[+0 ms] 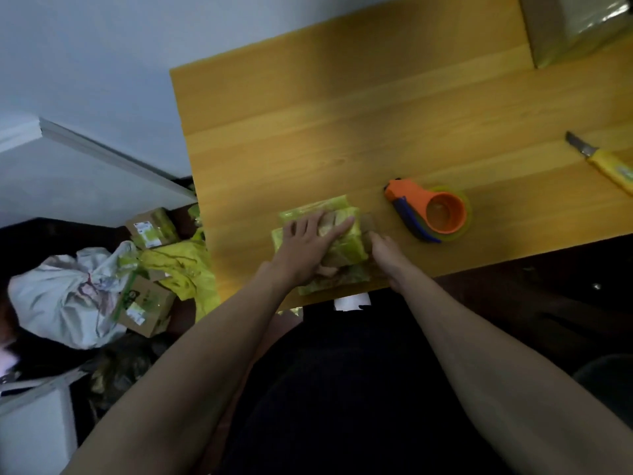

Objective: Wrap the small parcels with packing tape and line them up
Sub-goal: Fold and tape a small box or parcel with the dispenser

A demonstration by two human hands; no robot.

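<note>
- The parcels (346,241), wrapped in yellow-green tape, lie bunched together at the near edge of the wooden surface (308,132), towards its left end.
- The left hand (305,248) lies flat on top of the parcels, fingers straight and spread, pointing away from the person.
- The right hand (385,250) is at the right side of the parcels, touching them; its fingers are blurred, and I cannot tell whether they grip anything.
- A tape dispenser (431,210), orange with a blue part, sits on the surface just right of the parcels, apart from both hands.
- A yellow knife (606,162) with its blade out lies far right.
- A big box (575,29) stands at the far right corner.
- On the floor to the left are cardboard boxes (150,228), yellow wrapping (185,269) and a tied white bag (65,299).
</note>
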